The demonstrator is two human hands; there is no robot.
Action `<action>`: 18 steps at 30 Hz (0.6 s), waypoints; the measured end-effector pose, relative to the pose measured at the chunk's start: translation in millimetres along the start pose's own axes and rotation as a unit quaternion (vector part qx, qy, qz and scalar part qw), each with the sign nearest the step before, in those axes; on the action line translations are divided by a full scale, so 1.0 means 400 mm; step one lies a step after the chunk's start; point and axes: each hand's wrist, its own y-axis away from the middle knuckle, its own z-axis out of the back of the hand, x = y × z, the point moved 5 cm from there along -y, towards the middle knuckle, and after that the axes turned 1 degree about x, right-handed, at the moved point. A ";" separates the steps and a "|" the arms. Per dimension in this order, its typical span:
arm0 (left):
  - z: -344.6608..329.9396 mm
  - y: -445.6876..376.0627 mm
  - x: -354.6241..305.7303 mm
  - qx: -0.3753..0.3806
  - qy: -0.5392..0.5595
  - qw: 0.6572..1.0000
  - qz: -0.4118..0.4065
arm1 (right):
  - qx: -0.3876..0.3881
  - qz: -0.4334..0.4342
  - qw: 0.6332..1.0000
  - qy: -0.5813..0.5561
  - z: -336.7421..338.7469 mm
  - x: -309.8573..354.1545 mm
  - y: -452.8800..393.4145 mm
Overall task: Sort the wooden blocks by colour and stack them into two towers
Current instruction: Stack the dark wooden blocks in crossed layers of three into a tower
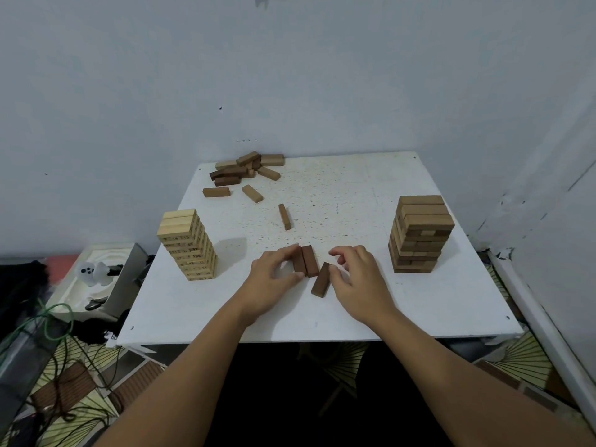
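A: Starting at the left of the frame, we are seeing the pale tower standing finished-looking at centre left, and the loose pile lying above it, toward the upper middle of the white table.

B: In the lower middle, our left hand is curling its thumb and fingers round two dark blocks lying side by side. We are judging that it should be squeezing them flush before anything is lifted.

A: Just right of them, the third dark block is lying askew, and our right hand is hovering beside it, fingers loosely bent and holding nothing; whether a fingertip is touching it, we cannot tell.

B: So we should be nudging it parallel against the pair, making a square layer of three.

A: Then we are carrying it to the brown tower at centre right, crosswise to its top layer.
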 end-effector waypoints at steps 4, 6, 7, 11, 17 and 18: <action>-0.013 -0.007 -0.011 0.017 -0.029 0.999 0.019 | 0.049 0.027 0.997 0.056 -0.009 0.013 -0.001; -0.017 -0.012 -0.004 0.006 -0.019 1.000 0.014 | 0.077 0.034 0.993 0.080 -0.011 0.013 0.001; -0.018 -0.012 -0.001 -0.001 -0.016 1.000 0.011 | 0.089 0.038 0.991 0.088 -0.011 0.013 0.001; -0.021 -0.012 0.003 -0.023 -0.022 0.999 -0.001 | 0.152 0.033 0.984 0.093 -0.006 0.007 -0.004; -0.018 -0.004 0.003 -0.020 0.003 1.000 -0.004 | 0.156 -0.003 0.988 -0.004 0.009 -0.011 -0.008; -0.016 -0.003 0.005 -0.015 0.011 1.000 -0.006 | 0.149 -0.004 0.989 -0.010 0.008 -0.011 -0.007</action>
